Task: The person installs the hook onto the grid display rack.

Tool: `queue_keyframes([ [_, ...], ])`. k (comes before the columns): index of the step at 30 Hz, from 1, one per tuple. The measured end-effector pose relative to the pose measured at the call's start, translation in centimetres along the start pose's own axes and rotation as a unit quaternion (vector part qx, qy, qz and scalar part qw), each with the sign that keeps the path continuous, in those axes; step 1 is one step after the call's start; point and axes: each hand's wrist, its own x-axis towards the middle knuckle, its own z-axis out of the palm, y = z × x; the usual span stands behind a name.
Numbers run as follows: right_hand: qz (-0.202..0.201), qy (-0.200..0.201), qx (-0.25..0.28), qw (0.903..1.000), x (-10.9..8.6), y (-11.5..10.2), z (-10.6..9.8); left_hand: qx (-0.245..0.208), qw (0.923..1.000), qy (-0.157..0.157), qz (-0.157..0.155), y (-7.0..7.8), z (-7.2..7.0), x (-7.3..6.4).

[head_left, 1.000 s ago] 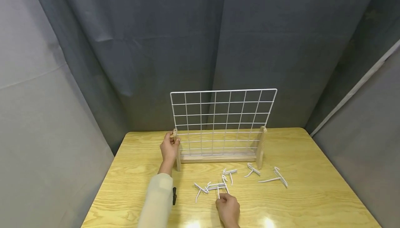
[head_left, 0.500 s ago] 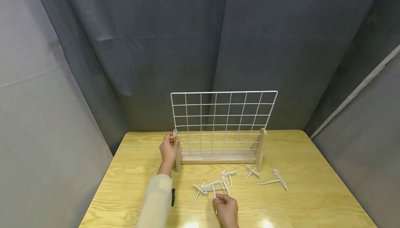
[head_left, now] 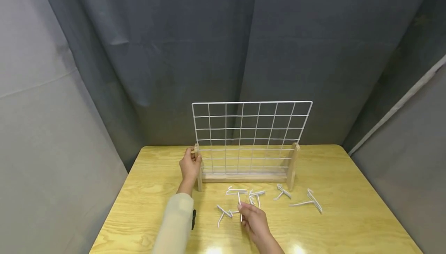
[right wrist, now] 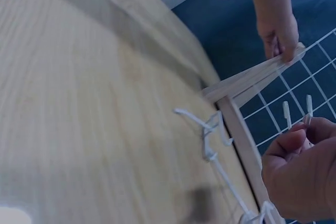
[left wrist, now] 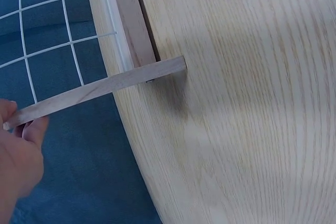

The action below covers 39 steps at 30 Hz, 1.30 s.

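At the left end of a wire grid panel [head_left: 252, 102], my left hand [head_left: 189, 165] grips the top of the wooden side post [left wrist: 100, 88] between thumb and fingers. The panel stands upright in its wooden stand [head_left: 292, 169]. My right hand [head_left: 255, 219] pinches a white wire hook [head_left: 239, 198] by its stem, raised above the table in front of the panel. Two prongs [right wrist: 286, 113] of it poke out past the fingers in the right wrist view. Beneath and around this hand lie more hooks, among them a hook [head_left: 257, 194] partly behind the fingers.
On the wooden table [head_left: 139, 207], a T-shaped hook [head_left: 224, 212] lies to the left of the right hand. Two others, a short hook [head_left: 283, 191] and a longer-stemmed hook [head_left: 313, 200], lie to its right. Dark curtains [head_left: 174, 72] hang behind the table.
My right hand has picked the hook up out of the pile and moved it forward, toward the panel. The left hand stays on the post.
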Motion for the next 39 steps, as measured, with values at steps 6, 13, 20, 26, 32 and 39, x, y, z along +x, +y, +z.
queue_keyframes([
  [6, 0.002, -0.027, 0.047, 0.9985, 0.6, -1.5, 0.8, 0.023, 0.9996, 0.012, 0.007, -0.1, 0.2, 0.2],
  [13, 0.012, -0.067, 0.092, 0.9934, 1.3, -2.9, 1.8, 0.044, 0.9988, 0.02, 0.01, 0.4, 0.1, 0.0],
  [20, 0.028, -0.115, 0.139, 0.9832, 2.1, -4.0, 2.7, 0.048, 0.9987, 0.019, 0.005, 0.5, 0.1, 0.0],
  [26, 0.045, -0.136, 0.179, 0.9734, 2.9, -5.3, 3.8, 0.048, 0.9988, 0.012, -0.006, 0.6, 0.1, 0.1],
  [32, 0.067, -0.165, 0.225, 0.958, 3.5, -6.3, 4.7, 0.054, 0.9985, 0.013, -0.004, 0.6, 0.1, 0.1],
  [39, 0.065, -0.162, 0.229, 0.9577, 4.3, -7.2, 5.7, 0.065, 0.9977, 0.018, 0.009, 0.5, 0.1, 0.1],
])
